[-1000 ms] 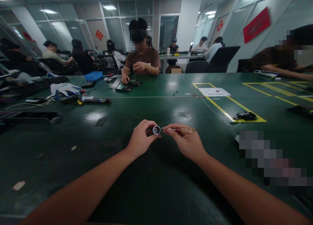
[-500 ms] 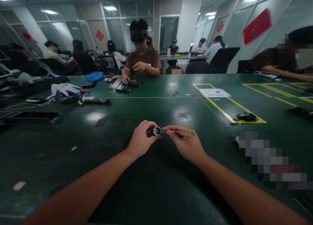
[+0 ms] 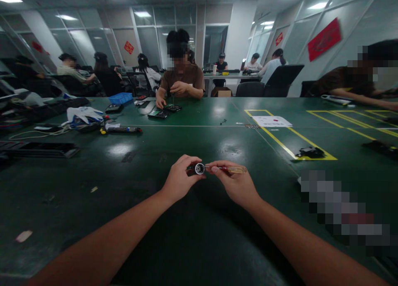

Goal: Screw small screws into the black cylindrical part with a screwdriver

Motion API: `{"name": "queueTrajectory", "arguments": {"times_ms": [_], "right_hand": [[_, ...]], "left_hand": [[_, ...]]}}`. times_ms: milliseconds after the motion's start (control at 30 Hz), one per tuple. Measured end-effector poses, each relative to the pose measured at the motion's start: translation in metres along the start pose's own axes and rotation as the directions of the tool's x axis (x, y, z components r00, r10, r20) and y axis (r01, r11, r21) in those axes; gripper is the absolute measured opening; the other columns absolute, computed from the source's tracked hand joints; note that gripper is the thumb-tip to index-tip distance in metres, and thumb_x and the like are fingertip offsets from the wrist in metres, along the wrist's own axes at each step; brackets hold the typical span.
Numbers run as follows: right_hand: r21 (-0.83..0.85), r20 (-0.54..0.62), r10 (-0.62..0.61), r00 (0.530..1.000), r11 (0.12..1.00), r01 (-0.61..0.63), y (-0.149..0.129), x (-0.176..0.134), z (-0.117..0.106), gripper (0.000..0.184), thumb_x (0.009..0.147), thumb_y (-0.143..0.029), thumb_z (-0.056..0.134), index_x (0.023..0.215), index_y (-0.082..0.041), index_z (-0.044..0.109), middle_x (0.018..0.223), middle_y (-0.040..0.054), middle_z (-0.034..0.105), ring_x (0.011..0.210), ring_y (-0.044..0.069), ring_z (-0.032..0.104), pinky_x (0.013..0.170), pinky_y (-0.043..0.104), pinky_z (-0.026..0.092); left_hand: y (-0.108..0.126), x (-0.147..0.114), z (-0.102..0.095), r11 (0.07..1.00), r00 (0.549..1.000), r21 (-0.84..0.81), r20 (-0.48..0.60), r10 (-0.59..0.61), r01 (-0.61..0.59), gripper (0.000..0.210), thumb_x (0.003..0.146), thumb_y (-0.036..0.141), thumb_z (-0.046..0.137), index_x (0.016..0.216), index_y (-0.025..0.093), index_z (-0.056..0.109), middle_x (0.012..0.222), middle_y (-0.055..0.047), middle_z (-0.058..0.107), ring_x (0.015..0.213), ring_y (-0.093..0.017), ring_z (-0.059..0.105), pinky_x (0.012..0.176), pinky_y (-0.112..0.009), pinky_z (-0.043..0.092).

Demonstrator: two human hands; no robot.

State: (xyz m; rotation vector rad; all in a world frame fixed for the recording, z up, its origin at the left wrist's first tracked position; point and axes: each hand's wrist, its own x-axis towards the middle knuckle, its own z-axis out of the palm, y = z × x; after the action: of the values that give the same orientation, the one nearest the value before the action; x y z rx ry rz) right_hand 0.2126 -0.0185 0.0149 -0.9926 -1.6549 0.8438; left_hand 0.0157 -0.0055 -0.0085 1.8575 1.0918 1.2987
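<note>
My left hand is closed round a small cylindrical part with a silvery rim, its round end turned toward me. Dark details and small light spots show inside the rim. In my right hand is a screwdriver with a clear yellowish handle and a red section near the shaft. Its thin shaft points left and its tip is at the right side of the rim; whether it touches inside, I cannot tell. Both hands are over the green table, close together.
Across the table a person handles dark devices. At left are a blue tray, white gloves, a pen-shaped tool and a black frame. At right lie a paper sheet, a black part and a blurred-out object.
The view has tilted up slightly, so the surroundings sit a little lower. The screwdriver tip appears slightly closer to the rim; both hands keep their holds.
</note>
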Motion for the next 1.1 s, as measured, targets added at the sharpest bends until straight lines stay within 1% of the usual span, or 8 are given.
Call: {"name": "queueTrajectory", "arguments": {"times_ms": [100,233,333,500,533,733,933,1100], "right_hand": [[0.072,0.019,0.042,0.999,0.996,-0.044,0.004,0.000,0.000,0.013,0.089,-0.031,0.067,0.094,-0.024,0.076,0.093,0.0048,0.079,0.089,0.022,0.075,0.085,0.039,0.058],[0.164,0.053,0.104,0.993,0.980,-0.111,0.006,0.002,-0.002,0.014,0.087,-0.034,0.070,0.093,-0.023,0.076,0.091,0.0048,0.079,0.087,0.022,0.074,0.084,0.039,0.059],[0.169,0.066,0.116,0.991,0.978,-0.125,0.007,0.004,-0.005,0.015,0.085,-0.035,0.071,0.093,-0.023,0.076,0.090,0.0047,0.079,0.086,0.022,0.074,0.084,0.039,0.058],[0.122,0.152,0.118,0.981,0.983,-0.137,0.001,0.005,-0.009,0.015,0.085,-0.034,0.070,0.092,-0.022,0.077,0.089,0.0050,0.079,0.086,0.022,0.074,0.083,0.039,0.057],[0.108,0.150,0.116,0.982,0.985,-0.132,0.000,0.005,-0.010,0.016,0.085,-0.034,0.069,0.092,-0.022,0.077,0.088,0.0051,0.079,0.086,0.022,0.074,0.083,0.039,0.057],[0.062,0.039,0.057,0.998,0.996,-0.060,-0.003,0.004,-0.008,0.015,0.087,-0.033,0.068,0.093,-0.021,0.076,0.089,0.0050,0.079,0.084,0.021,0.073,0.080,0.036,0.058],[0.024,0.062,0.053,0.997,0.998,-0.055,-0.003,0.003,-0.006,0.016,0.088,-0.032,0.067,0.094,-0.022,0.077,0.091,0.0051,0.079,0.085,0.021,0.073,0.080,0.037,0.058],[0.049,0.066,0.067,0.996,0.996,-0.071,-0.001,0.003,-0.006,0.015,0.087,-0.032,0.068,0.094,-0.022,0.077,0.091,0.0044,0.079,0.085,0.021,0.073,0.080,0.036,0.058]], "left_hand": [[-0.003,0.000,-0.001,0.998,0.999,0.060,0.041,0.034,-0.036,0.047,0.072,0.018,0.085,0.116,0.027,0.071,0.109,-0.004,0.062,0.102,-0.020,0.063,0.088,-0.036,0.057],[-0.002,0.000,-0.001,0.992,0.996,0.116,0.082,0.044,-0.053,0.048,0.075,0.017,0.083,0.120,0.027,0.070,0.109,-0.004,0.063,0.102,-0.019,0.064,0.090,-0.036,0.054],[-0.001,0.000,-0.001,0.989,0.994,0.137,0.096,0.052,-0.064,0.047,0.077,0.016,0.081,0.121,0.027,0.070,0.111,-0.004,0.064,0.104,-0.020,0.063,0.090,-0.036,0.054],[-0.001,0.001,0.000,0.992,0.997,0.118,0.076,0.030,-0.038,0.044,0.078,0.012,0.078,0.120,0.025,0.070,0.112,-0.004,0.063,0.104,-0.019,0.064,0.089,-0.035,0.055],[-0.002,0.001,0.000,0.994,0.997,0.106,0.073,0.021,-0.029,0.044,0.077,0.012,0.078,0.119,0.025,0.070,0.112,-0.004,0.063,0.104,-0.019,0.064,0.089,-0.034,0.056],[-0.003,0.001,0.000,0.999,0.997,0.041,0.079,0.018,-0.021,0.042,0.077,0.018,0.080,0.117,0.026,0.070,0.114,-0.006,0.063,0.105,-0.021,0.064,0.089,-0.038,0.058],[-0.003,0.000,0.001,0.999,0.997,0.035,0.071,0.021,-0.024,0.038,0.075,0.018,0.081,0.111,0.025,0.072,0.110,-0.005,0.063,0.103,-0.021,0.064,0.088,-0.037,0.057],[-0.006,0.000,0.001,0.999,0.996,0.035,0.090,0.026,-0.029,0.038,0.076,0.018,0.081,0.112,0.026,0.072,0.111,-0.005,0.063,0.103,-0.021,0.064,0.089,-0.035,0.056]]}}
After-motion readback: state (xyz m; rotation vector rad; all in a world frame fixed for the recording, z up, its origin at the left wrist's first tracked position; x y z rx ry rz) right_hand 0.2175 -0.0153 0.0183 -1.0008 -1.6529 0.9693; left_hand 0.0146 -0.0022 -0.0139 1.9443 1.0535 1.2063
